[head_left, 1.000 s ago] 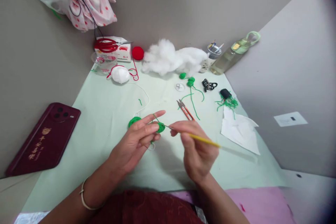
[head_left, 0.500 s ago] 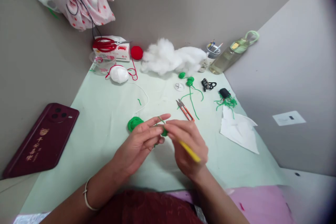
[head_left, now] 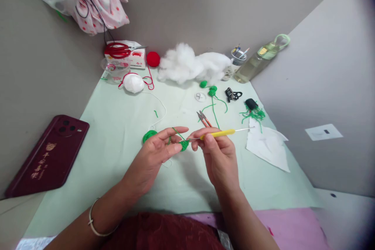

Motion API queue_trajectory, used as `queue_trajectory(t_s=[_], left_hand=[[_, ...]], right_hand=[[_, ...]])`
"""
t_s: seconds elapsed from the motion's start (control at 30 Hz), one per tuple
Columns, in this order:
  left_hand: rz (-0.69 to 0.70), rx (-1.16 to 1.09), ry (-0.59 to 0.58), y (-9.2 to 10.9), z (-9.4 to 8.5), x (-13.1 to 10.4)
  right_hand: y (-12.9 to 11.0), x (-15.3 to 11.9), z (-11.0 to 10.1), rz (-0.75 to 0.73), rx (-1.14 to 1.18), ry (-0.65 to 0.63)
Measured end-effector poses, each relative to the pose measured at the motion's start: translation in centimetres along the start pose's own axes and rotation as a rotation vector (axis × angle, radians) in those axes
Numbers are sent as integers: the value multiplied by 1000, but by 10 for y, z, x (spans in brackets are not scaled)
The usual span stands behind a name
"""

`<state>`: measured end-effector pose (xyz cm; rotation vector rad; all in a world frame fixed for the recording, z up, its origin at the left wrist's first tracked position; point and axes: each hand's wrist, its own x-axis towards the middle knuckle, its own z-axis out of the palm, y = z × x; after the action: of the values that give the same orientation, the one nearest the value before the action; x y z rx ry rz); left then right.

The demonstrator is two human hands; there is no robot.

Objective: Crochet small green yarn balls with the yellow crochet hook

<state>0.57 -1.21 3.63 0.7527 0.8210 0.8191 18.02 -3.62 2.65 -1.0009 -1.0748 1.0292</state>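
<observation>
My left hand (head_left: 155, 154) pinches a small green crocheted piece (head_left: 184, 145) between thumb and fingers, and green yarn runs over its raised index finger. In my right hand (head_left: 219, 156) is a crochet hook with a yellow handle (head_left: 218, 134), held nearly level. The hook's metal tip reaches the top of the green piece. Just behind my left hand lies a green yarn ball (head_left: 149, 136), partly covered by the fingers. Small orange-handled snips (head_left: 204, 118) lie beyond my right hand, which hides their lower part.
White stuffing (head_left: 190, 64) lies along the back wall beside a pen cup (head_left: 238, 58) and a bottle (head_left: 258, 62). White yarn (head_left: 133, 83) and red yarn (head_left: 153, 59) are at back left, a phone (head_left: 48, 156) far left, white paper (head_left: 268, 144) at right.
My right hand has turned and shifted slightly right, so the yellow hook now lies nearly level instead of pointing down toward me. My left hand keeps its hold on the green piece.
</observation>
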Motion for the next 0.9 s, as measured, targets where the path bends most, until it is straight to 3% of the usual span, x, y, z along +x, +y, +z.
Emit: queue_trajectory(t_s=[0.17, 0.37, 0.47, 0.57, 0.67, 0.8, 0.9], left_hand=[[52, 22, 51, 3, -1, -1], [172, 135, 199, -4, 2, -3], [176, 104, 206, -6, 5, -3], [34, -73, 82, -3, 5, -2], [-117, -225, 20, 2, 3, -1], [-92, -211, 47, 5, 2, -1], [-30, -104, 46, 4, 4, -1]], right_hand=[[-8, -5, 2, -80, -134, 2], [-8, -14, 6, -556, -613, -116], [0, -17, 7, -689, -749, -114], [5, -19, 7, -650, -769, -81], [4, -17, 7, -496, -583, -15], [-1, -7, 7, -200, -159, 27], [-1, -3, 9, -145, -144, -16]])
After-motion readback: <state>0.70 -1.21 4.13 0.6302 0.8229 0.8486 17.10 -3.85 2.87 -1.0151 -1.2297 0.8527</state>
